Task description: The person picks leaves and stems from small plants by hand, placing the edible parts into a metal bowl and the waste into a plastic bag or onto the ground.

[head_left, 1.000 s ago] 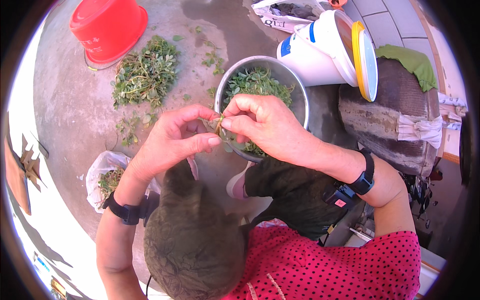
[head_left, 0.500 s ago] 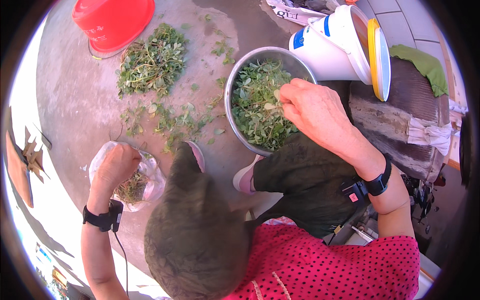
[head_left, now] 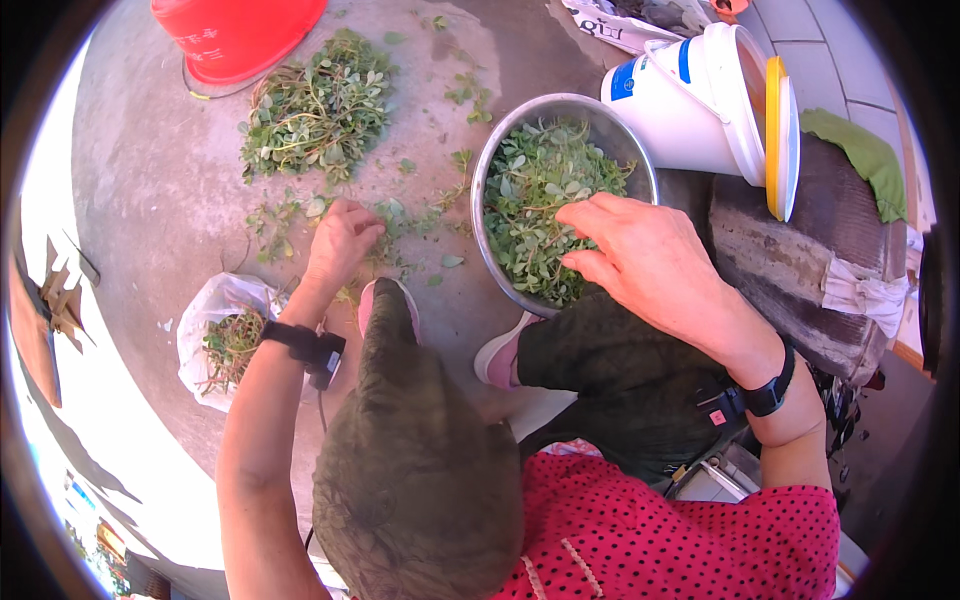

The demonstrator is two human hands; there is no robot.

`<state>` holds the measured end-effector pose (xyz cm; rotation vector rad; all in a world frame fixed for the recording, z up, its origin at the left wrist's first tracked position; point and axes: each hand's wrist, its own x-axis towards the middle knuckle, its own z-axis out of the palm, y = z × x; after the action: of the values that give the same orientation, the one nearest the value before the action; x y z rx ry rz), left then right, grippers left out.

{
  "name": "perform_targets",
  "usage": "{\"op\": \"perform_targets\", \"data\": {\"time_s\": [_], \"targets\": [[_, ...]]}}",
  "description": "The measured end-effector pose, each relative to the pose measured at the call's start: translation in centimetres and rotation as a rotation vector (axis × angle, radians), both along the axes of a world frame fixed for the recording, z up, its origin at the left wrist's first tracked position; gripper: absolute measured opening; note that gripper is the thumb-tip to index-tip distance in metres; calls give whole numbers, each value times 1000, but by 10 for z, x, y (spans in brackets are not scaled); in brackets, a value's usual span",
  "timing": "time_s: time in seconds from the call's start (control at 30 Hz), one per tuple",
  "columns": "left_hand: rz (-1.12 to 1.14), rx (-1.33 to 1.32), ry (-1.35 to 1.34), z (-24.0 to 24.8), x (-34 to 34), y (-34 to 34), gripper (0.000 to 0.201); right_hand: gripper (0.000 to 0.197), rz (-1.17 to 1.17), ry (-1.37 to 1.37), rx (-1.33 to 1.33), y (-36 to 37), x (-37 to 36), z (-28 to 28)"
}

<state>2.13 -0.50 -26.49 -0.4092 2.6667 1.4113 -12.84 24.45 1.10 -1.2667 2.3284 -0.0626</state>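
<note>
My right hand [head_left: 645, 255] hovers over a metal bowl [head_left: 476, 205] heaped with leafy green sprigs [head_left: 530, 190]. A gap shows between its thumb and forefinger, with nothing gripped between them. On the concrete floor, my left hand [head_left: 343, 245] is down among loose green leaves [head_left: 274, 228], its fingers bent together. Whatever they may pinch is hidden. Beside my left forearm lies a clear plastic bag [head_left: 200, 312] with brownish stems and roots [head_left: 230, 345] in it. A larger pile of green sprigs [head_left: 318, 105] rests beyond my left hand.
A red plastic basin [head_left: 235, 40] stands at the far left. Right of the bowl are a white bucket [head_left: 680, 110] tipped on its side, its yellow-rimmed lid [head_left: 783, 140], and a dark ridged block [head_left: 800, 230] with a green cloth [head_left: 860, 160] on it. My shoes are near the bowl.
My left hand has moved from the plastic bag up and right to the scattered leaves. My right hand's fingers have parted over the bowl, where they pinched a sprig before.
</note>
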Motion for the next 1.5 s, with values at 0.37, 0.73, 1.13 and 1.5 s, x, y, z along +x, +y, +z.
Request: {"op": "perform_targets", "data": {"time_s": [0.37,0.73,1.13,1.5], "targets": [[424,1172,-49,117,21,-36,5,24,-52,-237,-217,-13,7,-4],[185,1476,30,179,25,11,17,27,-428,-950,-440,-53,45,-16],[134,75,-534,162,145,-70,20,26,-441,-1072,-385,-37,26,-3],[-25,-407,-196,106,77,-31,58,30,-56,62,173,12,-13,-28]]}}
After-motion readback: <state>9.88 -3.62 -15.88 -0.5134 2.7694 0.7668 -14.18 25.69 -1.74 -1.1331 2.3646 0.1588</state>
